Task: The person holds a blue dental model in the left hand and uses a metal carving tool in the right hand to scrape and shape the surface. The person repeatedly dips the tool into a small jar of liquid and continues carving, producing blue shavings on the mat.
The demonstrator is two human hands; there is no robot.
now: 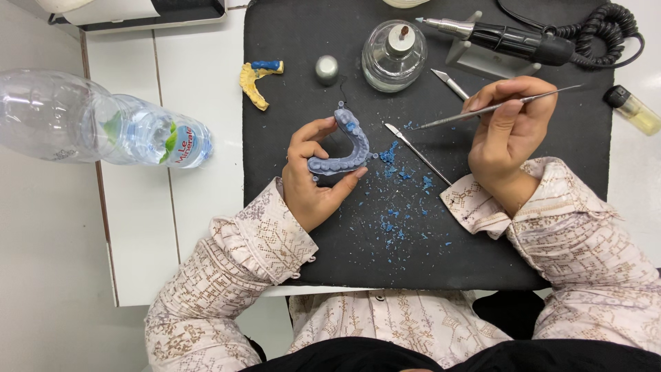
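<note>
pinching a grey-blue dental arch model [342, 148] over the black mat [289, 41] between thumb and fingers, the left hand [313, 176] is gripping its stiff, light, likely brittle outer rim, while the right hand [506, 134] is holding a thin metal carving tool [496, 108] closed in a pen grip

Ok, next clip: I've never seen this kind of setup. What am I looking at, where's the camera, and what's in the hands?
There is no machine here: one camera sits on a person's head and looks down at their two bare hands over a black mat on a white table.

The left hand holds a grey-blue dental arch model in its grip. The right hand holds a thin metal carving tool, tip pointing toward the model.

On the mat lie blue wax shavings, two more metal tools, a glass spirit lamp, a yellow dental model and a corded handpiece. A clear plastic bottle lies to the left.
</note>
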